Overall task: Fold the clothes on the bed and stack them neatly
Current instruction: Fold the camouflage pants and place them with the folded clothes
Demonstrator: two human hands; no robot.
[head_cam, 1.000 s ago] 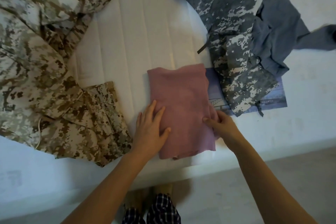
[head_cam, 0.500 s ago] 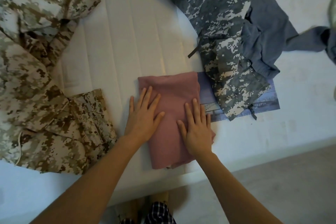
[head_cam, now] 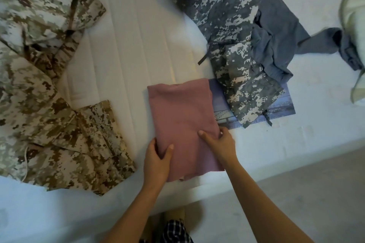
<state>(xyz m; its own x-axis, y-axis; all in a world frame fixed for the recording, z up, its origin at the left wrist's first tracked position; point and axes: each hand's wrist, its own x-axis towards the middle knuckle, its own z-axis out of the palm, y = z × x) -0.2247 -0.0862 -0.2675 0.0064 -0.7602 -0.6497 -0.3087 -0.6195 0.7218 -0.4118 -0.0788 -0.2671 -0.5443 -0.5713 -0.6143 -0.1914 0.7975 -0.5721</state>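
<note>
A folded pink garment (head_cam: 181, 116) lies on the white bed (head_cam: 134, 49) near its front edge. My left hand (head_cam: 158, 162) grips the garment's left edge, thumb on top and fingers tucked underneath. My right hand (head_cam: 221, 144) grips its right edge, thumb pressed on top, fingers curled under the side. A tan camouflage garment (head_cam: 45, 92) sprawls unfolded at the left. A grey camouflage garment (head_cam: 233, 41) lies unfolded at the upper right, over a grey-blue garment (head_cam: 276, 41).
A bluish printed cloth with a bridge picture (head_cam: 223, 112) lies flat under the grey camouflage piece, touching the pink garment's right side. A pale cream cloth (head_cam: 355, 45) sits at the far right edge. The floor (head_cam: 296, 193) runs below the bed's front edge.
Both hands were flat on top of the pink garment half a second ago. Now they have slid to its left and right edges and curled round them.
</note>
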